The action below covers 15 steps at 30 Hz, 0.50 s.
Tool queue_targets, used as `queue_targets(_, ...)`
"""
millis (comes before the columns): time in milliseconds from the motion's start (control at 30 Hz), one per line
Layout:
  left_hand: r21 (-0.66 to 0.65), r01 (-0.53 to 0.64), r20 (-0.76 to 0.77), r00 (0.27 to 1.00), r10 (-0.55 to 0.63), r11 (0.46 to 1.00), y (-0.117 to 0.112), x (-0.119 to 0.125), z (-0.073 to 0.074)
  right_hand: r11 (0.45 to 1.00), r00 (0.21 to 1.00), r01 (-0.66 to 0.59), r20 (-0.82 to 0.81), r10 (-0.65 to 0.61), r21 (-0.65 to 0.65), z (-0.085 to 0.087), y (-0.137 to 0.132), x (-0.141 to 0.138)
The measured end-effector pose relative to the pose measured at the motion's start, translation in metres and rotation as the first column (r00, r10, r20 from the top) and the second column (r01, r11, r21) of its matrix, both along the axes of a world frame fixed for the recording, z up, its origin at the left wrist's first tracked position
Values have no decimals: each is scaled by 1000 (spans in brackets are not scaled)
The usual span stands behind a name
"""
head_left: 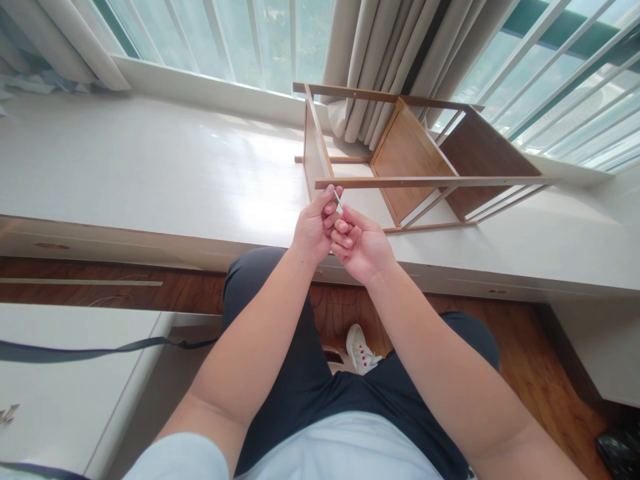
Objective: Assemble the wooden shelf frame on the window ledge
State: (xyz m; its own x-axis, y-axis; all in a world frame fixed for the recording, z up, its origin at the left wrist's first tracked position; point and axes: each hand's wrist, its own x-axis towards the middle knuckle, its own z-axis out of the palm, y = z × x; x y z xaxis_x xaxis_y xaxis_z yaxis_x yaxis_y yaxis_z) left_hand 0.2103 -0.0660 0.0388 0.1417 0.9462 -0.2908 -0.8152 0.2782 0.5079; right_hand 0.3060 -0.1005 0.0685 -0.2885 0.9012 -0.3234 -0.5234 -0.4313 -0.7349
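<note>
My left hand [314, 227] and my right hand [361, 245] meet in front of me, both with fingers curled. Between their fingertips they pinch a thin, short metal piece [339, 199], maybe a small key or screw; I cannot make out which. Just beyond the hands a wooden shelf frame [425, 181] lies on its side on the white window ledge [150, 173], its nearest rail right above my left fingers. The hands do not touch the frame.
Curtains [380, 60] hang behind the frame against barred windows. A white cabinet [60, 380] with a dark strap stands at lower left. Below the ledge there is wooden floor, with my knees and a white shoe [361, 350].
</note>
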Motion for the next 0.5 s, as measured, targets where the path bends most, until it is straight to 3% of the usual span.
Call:
queue_targets(133,150,1,48,999,-8,989,3,1,-6,990,986,102,121,-114,99,-5,-1,-1)
queue_targets(267,186,-9,46,999,1,983,5,1,-10,942,925,182,277,-262,282,-8,0,1)
queue_targets(500,191,9,67,998,-22,982,5,-1,-10,818,752,134,481,-452,559,-11,2,5)
